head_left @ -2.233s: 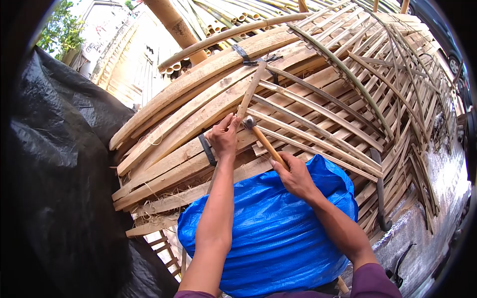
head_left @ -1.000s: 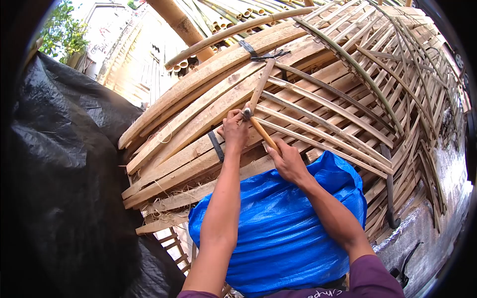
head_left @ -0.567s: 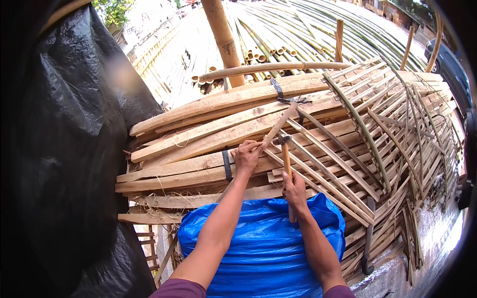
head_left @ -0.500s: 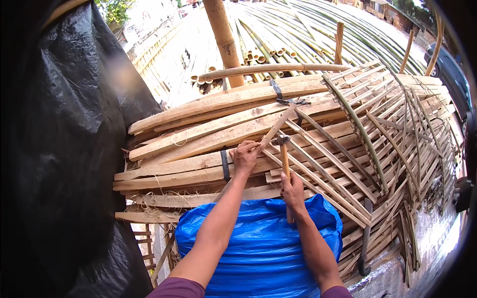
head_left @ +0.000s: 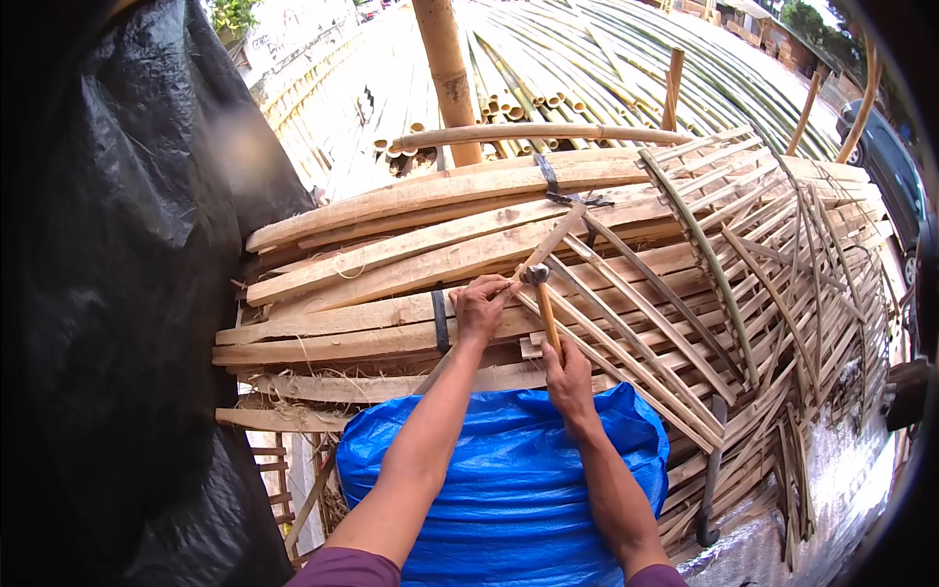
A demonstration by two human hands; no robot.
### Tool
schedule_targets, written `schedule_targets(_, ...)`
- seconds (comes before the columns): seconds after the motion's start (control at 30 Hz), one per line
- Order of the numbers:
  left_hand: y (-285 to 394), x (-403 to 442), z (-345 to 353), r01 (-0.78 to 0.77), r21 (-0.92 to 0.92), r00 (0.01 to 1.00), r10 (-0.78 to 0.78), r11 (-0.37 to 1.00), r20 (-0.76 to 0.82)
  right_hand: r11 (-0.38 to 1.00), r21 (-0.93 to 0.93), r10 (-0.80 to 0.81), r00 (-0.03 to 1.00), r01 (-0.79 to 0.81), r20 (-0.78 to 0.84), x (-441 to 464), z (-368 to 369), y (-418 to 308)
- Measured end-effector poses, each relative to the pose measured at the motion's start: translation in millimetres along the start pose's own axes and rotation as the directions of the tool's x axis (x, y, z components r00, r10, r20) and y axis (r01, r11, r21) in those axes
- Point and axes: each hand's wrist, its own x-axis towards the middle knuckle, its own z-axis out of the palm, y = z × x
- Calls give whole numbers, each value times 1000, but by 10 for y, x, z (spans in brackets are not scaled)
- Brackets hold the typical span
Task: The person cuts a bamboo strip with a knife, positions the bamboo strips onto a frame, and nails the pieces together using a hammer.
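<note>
A person's left hand [head_left: 482, 310] pinches the lower end of a flat, light-brown wooden strip [head_left: 555, 238], while the right hand [head_left: 569, 375] wraps around the pale wooden handle of a dark-headed metal hammer [head_left: 547, 318]. The strip lies aslant in front of a stack of long, rough-sawn tan timbers [head_left: 342, 328], with thin, pale wooden slats [head_left: 646, 323] reaching away from it to the lower right. The hammer's head sits at the strip's lower end, just beside the left fingertips; whether metal touches wood cannot be told, and anything small between the fingers is hidden. Below the hands spreads a crinkled, bright-blue plastic sheet [head_left: 499, 489].

The strip looks light and fairly stiff, dry enough to grip without slipping, yet narrow enough that it could split near its end; a hold on its edges, clear of the hammer's face, would suit it best. The hammer likely carries its weight in the head, with the smooth handle offering the surest hold toward its lower end. The slats appear slim and springy, better steadied close to the strip.
</note>
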Motion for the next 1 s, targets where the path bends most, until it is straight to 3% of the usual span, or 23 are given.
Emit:
schedule_targets(0.03, 2, 5, 4, 4, -7, 1000, -4, 1000, -3, 998, -44, -36, 999, 36, 2, 4, 3, -44)
schedule_targets(0.1, 22, 16, -4, -128, 44, 991, 129, 991, -40, 993, -96, -73, 997, 73, 3, 19, -5, -88)
schedule_targets(0.17, 70, 30, -24, -117, 51, 991, 120, 992, -54, 990, -118, -80, 996, 83, 24, 33, 19, -129)
schedule_targets(0.23, 74, 18, -37, -12, 28, 1000, 12, 1000, -13, 990, -126, -50, 998, 55, 47, 27, 26, -172)
schedule_targets(0.33, 72, 13, -27, -85, 86, 995, 89, 993, -40, 986, -138, -87, 995, 92, 45, 47, -9, -261)
schedule_targets(0.5, 88, 10, -24, -86, 99, 996, 89, 991, -30, 968, -179, -161, 984, 174, 82, 42, -15, -453)
schedule_targets(0.57, 86, 10, -19, -4, 56, 1000, 5, 998, -19, 951, -227, -198, 977, 211, 78, 77, 62, -300)
schedule_targets(0.6, 95, 6, -31, -27, 149, 999, 31, 988, -28, 953, -224, -188, 979, 202, 81, 77, 57, -323)
schedule_targets(0.7, 80, 8, -33, -112, 174, 989, 126, 978, -74, 968, -178, -164, 982, 179, 92, 39, 55, -458)
schedule_targets(0.77, 89, -22, -60, -79, 183, 996, 86, 980, -32, 976, -149, -150, 985, 162, 88, 11, 57, -460)
schedule_targets(0.83, 98, 3, -42, -41, 130, 999, 44, 991, -24, 963, -259, -44, 993, 71, 107, 52, 60, -368)
schedule_targets(1.0, 71, 4, -39, 19, 25, 1000, -19, 999, -1, 970, -145, -192, 981, 194, 29, 9, 37, -430)
